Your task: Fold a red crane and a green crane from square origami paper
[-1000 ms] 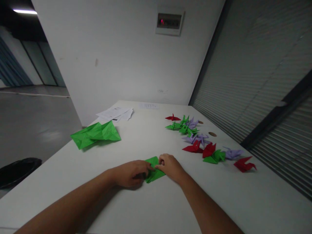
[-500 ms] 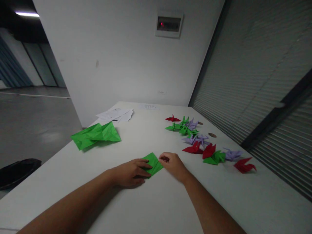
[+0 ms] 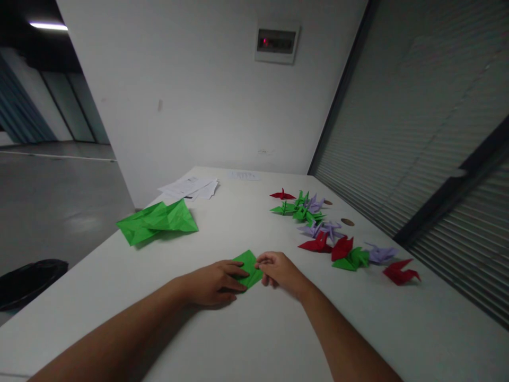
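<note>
A small folded piece of green origami paper point(image 3: 248, 261) lies on the white table between my hands. Flat on its left side rests my left hand point(image 3: 214, 282), fingers stretched out and apart, pressing it to the tabletop. My right hand point(image 3: 277, 269) has thumb and forefinger pinched at the paper's right corner; the fingertips partly cover that corner. Beyond my left hand lie larger creased green sheets point(image 3: 159, 220). To the right are several folded paper cranes, among them a red crane point(image 3: 401, 272), a green crane point(image 3: 353, 259) and a purple crane point(image 3: 380, 253).
Printed papers point(image 3: 191, 187) lie at the table's far left, with another sheet point(image 3: 243, 175) by the wall. A black-lined bin point(image 3: 32, 278) stands on the floor at left. Window blinds point(image 3: 421, 132) border the table's right side. Round holes point(image 3: 347, 222) pierce the tabletop near them.
My right hand has shifted slightly left, its fingertips now further over the paper's right corner, which looks drawn inward. My left hand stays in place on the paper.
</note>
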### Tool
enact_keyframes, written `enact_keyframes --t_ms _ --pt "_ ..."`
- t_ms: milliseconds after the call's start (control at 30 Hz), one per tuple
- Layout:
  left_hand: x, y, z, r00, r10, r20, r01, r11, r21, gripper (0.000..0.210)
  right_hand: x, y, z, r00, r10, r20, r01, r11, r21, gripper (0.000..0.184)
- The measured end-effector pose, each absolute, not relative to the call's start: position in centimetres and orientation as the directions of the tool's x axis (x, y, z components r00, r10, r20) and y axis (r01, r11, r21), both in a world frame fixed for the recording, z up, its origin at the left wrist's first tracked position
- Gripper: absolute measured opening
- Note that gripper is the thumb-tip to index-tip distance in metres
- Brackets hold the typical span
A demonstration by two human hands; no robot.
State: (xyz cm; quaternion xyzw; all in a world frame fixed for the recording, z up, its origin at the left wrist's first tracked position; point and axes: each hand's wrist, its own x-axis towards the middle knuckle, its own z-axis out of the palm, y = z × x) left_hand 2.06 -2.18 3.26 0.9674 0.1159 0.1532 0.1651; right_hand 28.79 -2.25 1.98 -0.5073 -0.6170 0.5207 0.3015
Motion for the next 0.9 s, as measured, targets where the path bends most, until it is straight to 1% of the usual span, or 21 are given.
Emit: enact_keyframes --t_ms 167,267,367,400,467,533,700,900 --pt "1.9 -2.0 2.9 0.926 0.294 0.237 0.203 -0.916 0.345 0.034 29.0 -1.5 1.6 -0.192 0.974 -0.120 0.307 -0.057 -0.950 0.037" --pt "1.9 -2.0 2.9 0.928 0.284 0.241 0.192 -0.919 0.344 0.033 29.0 -1.7 2.1 -0.166 0.982 -0.088 0.263 -0.042 -0.964 0.034" --pt "2.0 -2.1 3.1 0.927 0.263 0.268 0.160 -0.922 0.352 0.033 28.9 -2.4 2.8 -0.281 0.955 -0.094 0.221 -0.030 -0.975 0.027" --pt "2.1 -2.1 3.2 0.927 0.260 0.271 0.155 -0.922 0.354 0.033 28.8 -2.7 3.1 -0.343 0.931 -0.122 0.237 -0.040 -0.971 0.026" --pt "2.1 -2.2 3.4 0.927 0.261 0.268 0.155 -0.920 0.361 0.035 28.6 -3.3 3.6 -0.430 0.878 -0.210 0.320 -0.070 -0.945 0.028" --pt "2.2 -2.2 3.6 0.929 0.266 0.259 0.162 -0.918 0.363 0.037 28.5 -3.6 3.8 -0.440 0.860 -0.258 0.369 -0.088 -0.925 0.029" --pt "2.1 -2.3 3.7 0.927 0.274 0.257 0.179 -0.923 0.341 0.035 28.5 -3.2 3.5 -0.329 0.912 -0.244 0.330 -0.131 -0.935 0.029" --pt "2.0 -2.3 3.5 0.930 0.285 0.233 0.205 -0.927 0.315 0.034 28.7 -2.6 3.3 -0.210 0.950 -0.231 0.348 -0.148 -0.926 0.037"
